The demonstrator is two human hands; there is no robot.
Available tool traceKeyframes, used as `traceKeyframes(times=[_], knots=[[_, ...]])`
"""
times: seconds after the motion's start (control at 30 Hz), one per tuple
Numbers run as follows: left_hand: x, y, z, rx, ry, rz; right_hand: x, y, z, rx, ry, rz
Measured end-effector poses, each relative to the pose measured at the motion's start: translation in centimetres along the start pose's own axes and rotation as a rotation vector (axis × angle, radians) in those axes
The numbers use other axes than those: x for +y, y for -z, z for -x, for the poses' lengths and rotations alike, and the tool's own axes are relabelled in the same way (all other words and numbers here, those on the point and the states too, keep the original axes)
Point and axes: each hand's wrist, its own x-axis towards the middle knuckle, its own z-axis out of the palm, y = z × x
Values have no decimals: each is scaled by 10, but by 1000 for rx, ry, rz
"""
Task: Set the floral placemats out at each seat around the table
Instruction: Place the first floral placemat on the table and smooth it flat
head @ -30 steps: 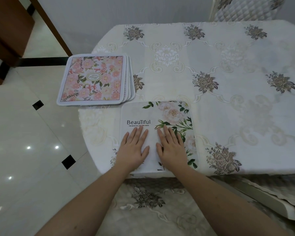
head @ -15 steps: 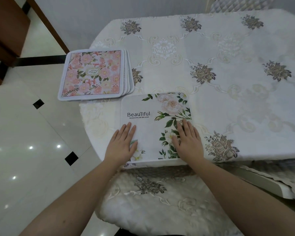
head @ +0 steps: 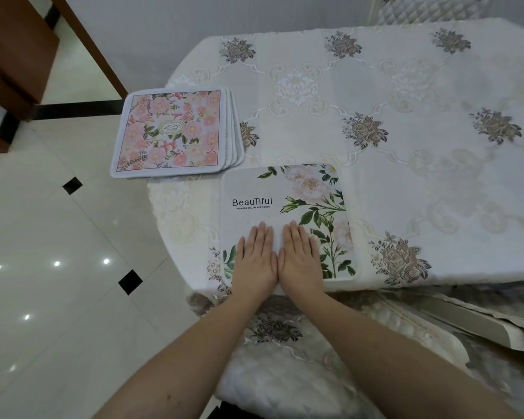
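Observation:
A white placemat [head: 285,201] printed with "Beautiful" and pale roses lies flat at the near edge of the table. My left hand [head: 254,261] and my right hand [head: 300,261] press flat on its near half, side by side, fingers straight and touching each other. A stack of several pink floral placemats [head: 170,131] sits at the table's left edge, partly overhanging it, just beyond the flat mat's far-left corner.
The table [head: 406,146] wears a cream tablecloth with embroidered grey-brown flowers. A cushioned chair seat [head: 285,358] is below my arms, another chair back [head: 430,7] at the far side. Glossy tiled floor [head: 58,267] and a wooden cabinet [head: 12,55] lie left.
My hands were spread apart on the mat's left and right sides half a second ago; they have slid back together at the middle of its near half. The mat has stayed in place.

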Motion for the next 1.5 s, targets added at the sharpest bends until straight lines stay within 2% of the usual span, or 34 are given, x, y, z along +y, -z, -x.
traceKeyframes(times=[0.2,0.4,0.73,0.9,1.0,1.23,1.4,1.5], knots=[[-17,1,1,-4,-110,-36,19,3,5,30,94,-27],[-46,10,5,-40,-214,-76,50,10,16,54,108,-14],[-79,22,11,-88,-258,-93,84,16,19,-83,25,10],[-100,31,17,-102,-337,-142,103,29,23,-193,27,49],[-115,37,22,-106,-336,-142,119,39,31,-228,-41,86],[-123,58,13,-218,-279,-173,74,57,32,-191,-160,140],[-104,81,15,-150,-192,-88,37,69,40,-176,-160,74],[-94,88,27,-118,-222,-132,25,78,51,-142,-142,75]])
